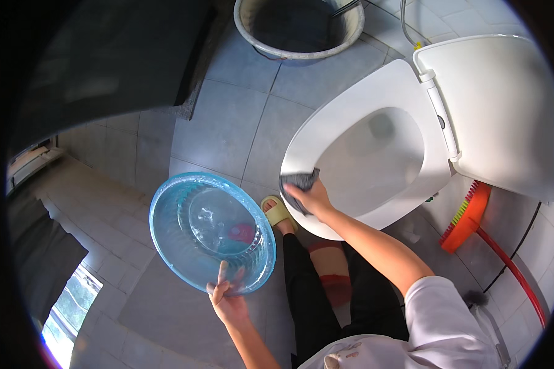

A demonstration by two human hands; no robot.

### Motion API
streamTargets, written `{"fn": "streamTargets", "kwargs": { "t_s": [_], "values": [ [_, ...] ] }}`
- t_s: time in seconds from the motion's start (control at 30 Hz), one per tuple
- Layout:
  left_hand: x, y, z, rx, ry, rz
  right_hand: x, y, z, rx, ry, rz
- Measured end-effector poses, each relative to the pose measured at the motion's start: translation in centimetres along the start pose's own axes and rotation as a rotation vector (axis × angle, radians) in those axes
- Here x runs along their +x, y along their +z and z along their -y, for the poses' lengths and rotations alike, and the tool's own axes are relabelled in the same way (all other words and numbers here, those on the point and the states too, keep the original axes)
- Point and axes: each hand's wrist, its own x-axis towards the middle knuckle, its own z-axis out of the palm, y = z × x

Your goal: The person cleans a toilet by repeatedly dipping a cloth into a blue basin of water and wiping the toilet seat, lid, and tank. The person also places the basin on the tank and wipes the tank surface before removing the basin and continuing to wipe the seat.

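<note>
My left hand [228, 297] grips the near rim of a translucent blue plastic basin [166, 221], holding it tilted beside the toilet. Glints show inside the basin, and a pinkish-red spot is visible at its bottom; I cannot tell whether it lies in the basin or under it. Under my right hand [315, 197], a dark grey cloth [300, 181] is pressed on the front of the white toilet seat [351, 94]. The seat is down over the bowl [378, 161], while the lid [498, 115] stands raised behind it.
A pale bucket [295, 55] with a dark interior stands beyond the toilet. To the right, an orange scrub brush [464, 221] with a red handle [512, 272] leans near the wall. A dark-bristled brush [475, 297] is lower right. Grey tiles [217, 124] cover the floor; my slippered foot [277, 212] is below the seat.
</note>
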Motion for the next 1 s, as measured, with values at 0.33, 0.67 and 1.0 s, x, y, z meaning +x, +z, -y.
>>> {"fn": "streamTargets", "kwargs": {
  "t_s": [0.33,0.67,1.0],
  "values": [
    [-0.5,2.9,-0.2,0.041,0.020,0.021,12.5,-9.4,9.6,1.041,0.004,-0.532],
    [-1.5,3.5,0.2,0.031,-0.010,0.067,12.4,-10.0,11.1,0.885,-0.115,-0.808],
    [-1.8,1.9,-0.4,0.133,-0.012,0.070,-2.3,1.8,0.7,-0.135,-0.145,-0.224]
  ]
}}
